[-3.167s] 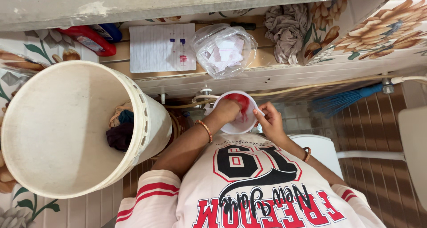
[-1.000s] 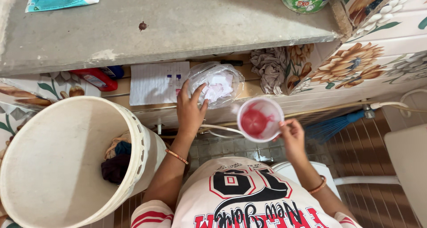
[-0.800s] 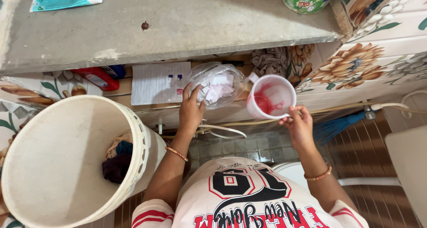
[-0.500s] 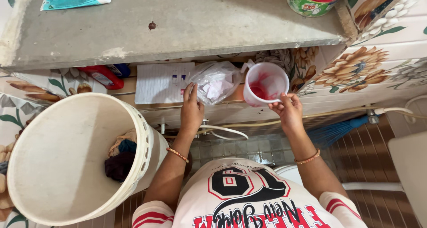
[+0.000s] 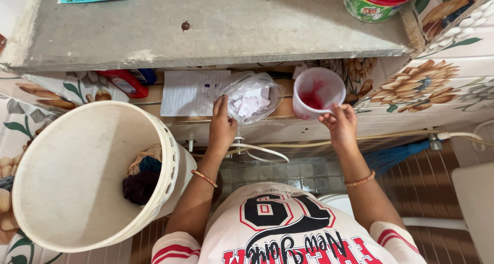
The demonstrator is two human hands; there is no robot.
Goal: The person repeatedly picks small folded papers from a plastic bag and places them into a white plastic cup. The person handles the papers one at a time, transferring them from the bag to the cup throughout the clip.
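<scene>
A white plastic cup (image 5: 318, 93) (its inside smeared with red) sits gripped just above the right hand (image 5: 339, 124). A crumpled clear bag (image 5: 252, 96) of pale scraps lies touching the left hand's (image 5: 222, 128) fingertips.

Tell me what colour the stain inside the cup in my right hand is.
Red, pooled inside the white plastic cup that the right hand holds; the head view shows it.

Glossy plastic cup (image 5: 319, 93), crinkled clear plastic bag (image 5: 252, 97), rough matt concrete shelf (image 5: 216, 27), lined paper (image 5: 191, 92)
</scene>
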